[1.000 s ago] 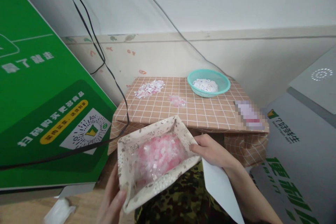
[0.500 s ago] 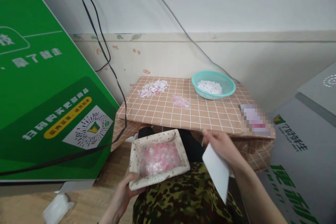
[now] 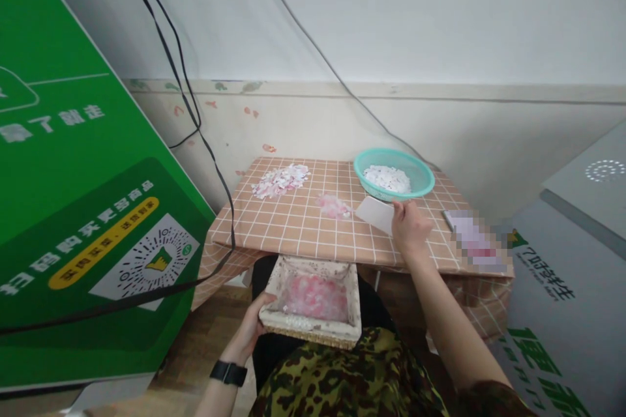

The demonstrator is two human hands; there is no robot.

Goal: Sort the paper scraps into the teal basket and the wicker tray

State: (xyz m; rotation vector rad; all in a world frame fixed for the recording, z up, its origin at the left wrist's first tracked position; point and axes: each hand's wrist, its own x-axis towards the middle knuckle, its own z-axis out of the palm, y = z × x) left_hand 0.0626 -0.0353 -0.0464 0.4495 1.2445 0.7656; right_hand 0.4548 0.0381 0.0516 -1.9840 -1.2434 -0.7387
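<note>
My left hand (image 3: 257, 324) grips the left side of a cloth-lined basket (image 3: 320, 335) on my lap. Small pink and clear pieces (image 3: 315, 297) fill its bottom. In my right hand (image 3: 411, 227) is a flat white card (image 3: 375, 214), held by one end low over the table, its far edge close to a small pile of pink pieces (image 3: 334, 206). Behind the card stands a turquoise colander (image 3: 421, 189) with small white pieces (image 3: 388, 178) inside. A larger heap of white and pink pieces (image 3: 280, 181) lies at the table's back left.
A brown checked cloth covers the table (image 3: 293, 233). A pixelated flat object (image 3: 472, 240) lies at its right end. A green printed panel (image 3: 98, 241) stands on the left, with a black cable (image 3: 227, 192) hanging before it. A grey cabinet (image 3: 577, 273) is on the right.
My right hand has moved forward and up with the white card, from beside my lap to over the table. The basket has turned and shifted slightly right in my left hand.
</note>
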